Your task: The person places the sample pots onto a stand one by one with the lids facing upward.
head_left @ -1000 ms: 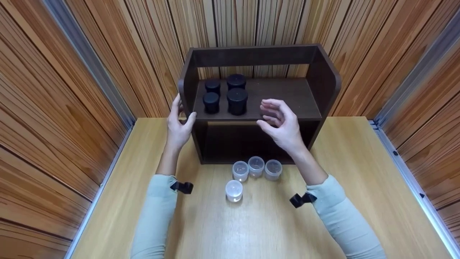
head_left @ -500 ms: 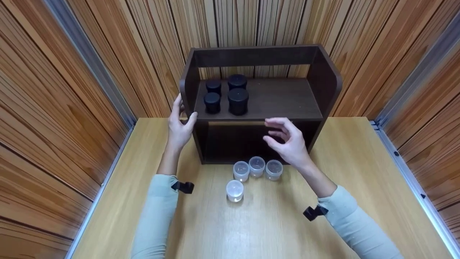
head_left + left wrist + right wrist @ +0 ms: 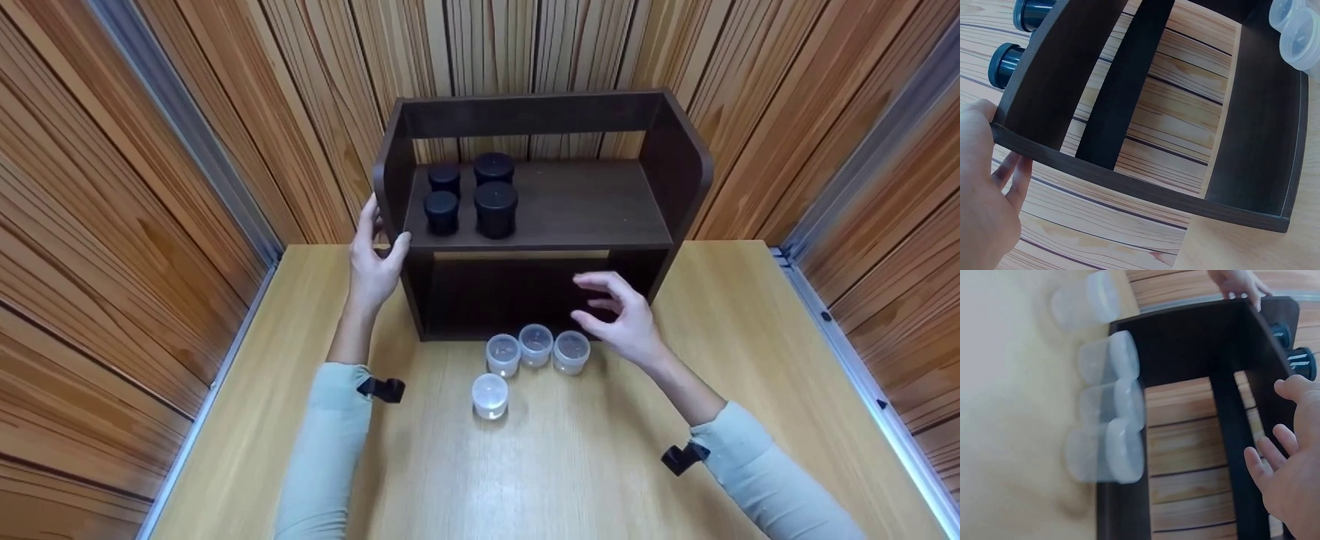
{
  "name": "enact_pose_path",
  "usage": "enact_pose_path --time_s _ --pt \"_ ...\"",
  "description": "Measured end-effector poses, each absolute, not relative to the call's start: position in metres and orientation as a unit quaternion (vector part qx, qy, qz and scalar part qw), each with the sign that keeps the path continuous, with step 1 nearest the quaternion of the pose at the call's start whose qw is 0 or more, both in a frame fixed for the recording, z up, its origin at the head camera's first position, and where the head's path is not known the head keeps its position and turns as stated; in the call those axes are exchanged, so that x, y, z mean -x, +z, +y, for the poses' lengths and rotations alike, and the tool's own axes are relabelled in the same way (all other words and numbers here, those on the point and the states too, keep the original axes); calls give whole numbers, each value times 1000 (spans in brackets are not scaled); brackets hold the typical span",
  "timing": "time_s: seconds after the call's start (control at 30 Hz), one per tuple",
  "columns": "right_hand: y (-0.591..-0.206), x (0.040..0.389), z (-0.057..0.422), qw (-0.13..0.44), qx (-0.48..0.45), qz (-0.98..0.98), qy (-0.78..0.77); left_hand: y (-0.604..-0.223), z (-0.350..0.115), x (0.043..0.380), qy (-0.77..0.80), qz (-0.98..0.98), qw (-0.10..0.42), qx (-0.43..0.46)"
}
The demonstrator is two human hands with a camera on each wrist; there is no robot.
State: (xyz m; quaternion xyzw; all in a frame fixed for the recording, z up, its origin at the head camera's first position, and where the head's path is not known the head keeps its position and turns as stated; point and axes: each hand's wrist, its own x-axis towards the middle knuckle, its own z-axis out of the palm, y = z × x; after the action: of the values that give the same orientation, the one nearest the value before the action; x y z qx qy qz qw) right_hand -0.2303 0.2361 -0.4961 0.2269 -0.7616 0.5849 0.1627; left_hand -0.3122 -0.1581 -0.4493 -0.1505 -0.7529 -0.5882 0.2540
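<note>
My left hand (image 3: 373,270) grips the left side panel of a dark brown two-tier shelf (image 3: 592,202), thumb at the front edge and fingers on the outer side. The left wrist view shows the same hand (image 3: 985,185) at the panel edge. My right hand (image 3: 622,319), fingers loosely curved and holding nothing, hovers before the lower tier at the right. Just left of it and lower, a clear lidded jar (image 3: 571,352) stands on the table beside two similar jars, a middle one (image 3: 535,346) and a left one (image 3: 502,355). A fourth clear jar (image 3: 490,396) stands nearer me.
Several black lidded jars occupy the upper tier's left half, among them a large front one (image 3: 496,210) and a small front one (image 3: 442,213). Wood-patterned walls (image 3: 300,112) enclose the light wooden table (image 3: 420,480) at the back and both sides.
My right hand has moved down and to the right, from in front of the upper tier to in front of the lower one. The left hand and the jars have stayed put.
</note>
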Motion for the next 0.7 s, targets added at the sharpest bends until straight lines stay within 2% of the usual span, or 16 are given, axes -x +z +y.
enact_pose_path --time_s 0.3,0.7 --pt "-530 226 263 164 -227 -767 578 -448 -156 310 -587 -752 258 150" --pt "-569 225 276 128 -243 -806 525 -448 -157 310 -588 -751 261 149"
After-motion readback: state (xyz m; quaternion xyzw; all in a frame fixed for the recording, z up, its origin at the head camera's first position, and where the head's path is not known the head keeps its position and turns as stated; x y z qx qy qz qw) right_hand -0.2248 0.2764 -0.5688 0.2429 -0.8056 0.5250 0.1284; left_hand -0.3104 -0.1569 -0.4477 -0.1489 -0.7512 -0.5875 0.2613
